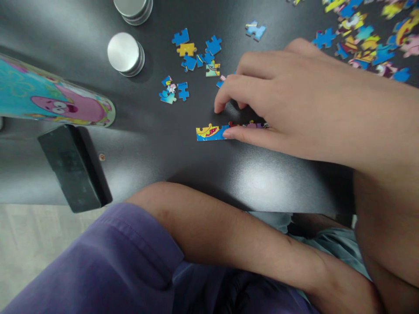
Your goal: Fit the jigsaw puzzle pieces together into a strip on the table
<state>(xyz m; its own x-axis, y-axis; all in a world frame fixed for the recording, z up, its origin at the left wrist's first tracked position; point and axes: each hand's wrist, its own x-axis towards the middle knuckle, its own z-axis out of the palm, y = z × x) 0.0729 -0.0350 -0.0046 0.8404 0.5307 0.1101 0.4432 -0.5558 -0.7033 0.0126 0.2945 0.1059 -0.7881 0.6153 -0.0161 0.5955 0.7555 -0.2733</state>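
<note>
At frame centre, the right hand (278, 100) presses fingers together on a short joined strip of colourful cardboard puzzle pieces (212, 131), its long axis left-right on the black tabletop (157, 144). The left hand is out of view.

A dark matte tabletop (137, 144) carries two round silver metal tins (126, 53), a loose cluster of small blue and yellow cardboard puzzle pieces (196, 54), a joined strip of colourful pieces (211, 132), a larger heap of pieces (369, 39) far right, and a cartoon-printed box lid (55, 102) at left.
</note>
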